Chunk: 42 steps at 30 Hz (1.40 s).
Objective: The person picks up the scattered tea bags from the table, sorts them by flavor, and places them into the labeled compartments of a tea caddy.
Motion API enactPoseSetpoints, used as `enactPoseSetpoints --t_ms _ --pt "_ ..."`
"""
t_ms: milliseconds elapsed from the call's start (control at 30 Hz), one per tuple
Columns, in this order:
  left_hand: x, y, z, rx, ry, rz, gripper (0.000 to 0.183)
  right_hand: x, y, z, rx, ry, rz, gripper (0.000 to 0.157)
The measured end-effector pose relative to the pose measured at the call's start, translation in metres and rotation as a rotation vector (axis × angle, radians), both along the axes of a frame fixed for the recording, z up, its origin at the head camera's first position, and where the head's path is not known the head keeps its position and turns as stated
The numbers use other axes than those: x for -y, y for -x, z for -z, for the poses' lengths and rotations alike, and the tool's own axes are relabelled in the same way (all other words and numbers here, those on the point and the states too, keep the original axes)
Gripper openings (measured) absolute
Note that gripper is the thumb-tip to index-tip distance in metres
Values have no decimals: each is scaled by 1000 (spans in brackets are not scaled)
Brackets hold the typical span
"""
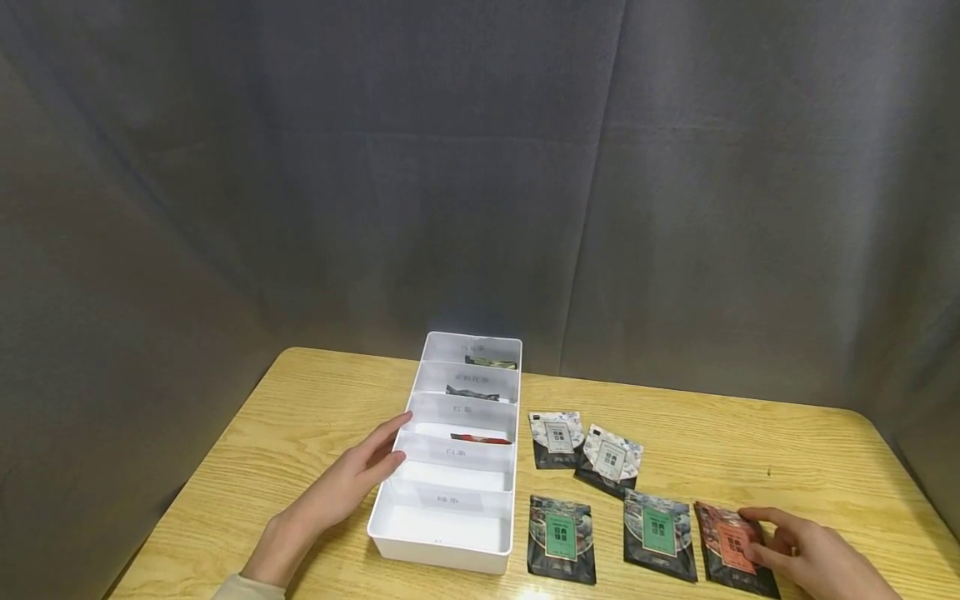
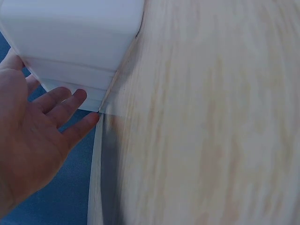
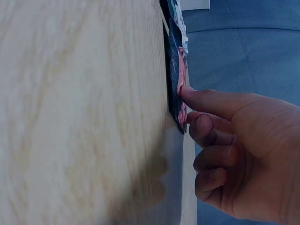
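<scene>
A white divided box [image 1: 442,560] stands lengthwise on the wooden table, its compartments labelled. Dark, green-patterned and red packets stand in three of them. My left hand [image 1: 345,483] rests against the box's left side with spread fingers, fingertips at the rim; the left wrist view shows them along the outer wall [image 2: 75,42]. At the right, my right hand [image 1: 810,554] pinches a red-labelled tea packet [image 1: 731,546] lying on the table. Its thumb [image 3: 201,101] touches the packet's face while the index finger is at the edge and the other fingers curl.
Two green-labelled tea packets, one [image 1: 561,540] beside the box and another [image 1: 660,533] by the red one, lie on the table [image 1: 810,442]. Behind them two white-topped packets, one [image 1: 557,437] and the other [image 1: 609,458], overlap. A grey curtain [image 1: 480,183] hangs behind.
</scene>
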<state>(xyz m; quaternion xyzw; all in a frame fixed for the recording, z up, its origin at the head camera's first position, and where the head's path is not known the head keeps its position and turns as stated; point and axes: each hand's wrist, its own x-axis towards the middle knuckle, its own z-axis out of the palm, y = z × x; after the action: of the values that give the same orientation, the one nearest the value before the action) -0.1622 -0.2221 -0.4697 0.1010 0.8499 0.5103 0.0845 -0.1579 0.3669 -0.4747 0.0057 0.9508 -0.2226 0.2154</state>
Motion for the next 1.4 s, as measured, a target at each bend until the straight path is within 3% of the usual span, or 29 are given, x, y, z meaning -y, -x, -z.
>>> enactPoseSetpoints --t_ms 267,533,733,1033,1167,1400 --pt "-1 0 -1 0 -6 1 55 -2 1 1 26 18 14 77" --pt "0 0 0 -1 -16 6 55 0 4 -8 13 -11 20 51" --pt "0 0 1 -5 -10 3 55 4 -4 -22 -101 0 75 42" --pt "1 -1 1 -9 6 -2 54 16 -11 -51 -239 -8 56 36" --pt "1 -1 1 -4 3 -2 54 31 -15 -60 -353 5 53 32" --pt "1 0 1 -5 -6 -2 55 62 -14 -69 -592 94 -10 9"
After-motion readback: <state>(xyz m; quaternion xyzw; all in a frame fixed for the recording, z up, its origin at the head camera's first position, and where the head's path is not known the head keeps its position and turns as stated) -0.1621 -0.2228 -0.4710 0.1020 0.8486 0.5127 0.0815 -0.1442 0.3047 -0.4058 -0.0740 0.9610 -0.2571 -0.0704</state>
